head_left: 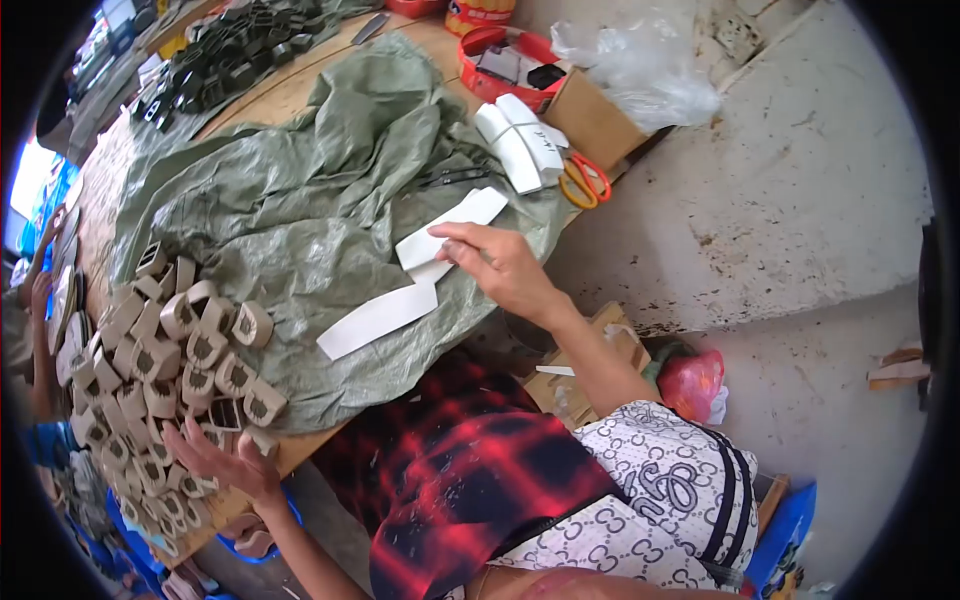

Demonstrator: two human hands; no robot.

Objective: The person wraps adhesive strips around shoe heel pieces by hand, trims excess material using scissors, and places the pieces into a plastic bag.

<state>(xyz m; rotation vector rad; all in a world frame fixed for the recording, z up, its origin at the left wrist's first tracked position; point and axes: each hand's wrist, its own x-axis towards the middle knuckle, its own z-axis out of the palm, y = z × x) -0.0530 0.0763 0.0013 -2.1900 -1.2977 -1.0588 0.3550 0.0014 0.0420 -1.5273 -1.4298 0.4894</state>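
My right hand [505,275] is over a small stack of white curved strips [470,212] on the green plastic sheet. Its fingers are curled, with thumb and fingertips close together against the strips; what they pinch cannot be made out. Another white strip [378,320] lies flat just below the stack, towards my body. At the table's left edge my left hand [228,462] is open with spread fingers, close beside a heap of beige block-shaped pieces like shoe heels [155,360]. It holds nothing that I can see.
A tied bundle of white strips [520,145] and orange-handled scissors [585,182] lie at the table's right edge. Behind them stand a red basin [482,45] and a cardboard box [598,120]. Dark heel-like pieces [235,50] are piled at the far left. Another person's arm [42,300] shows at left.
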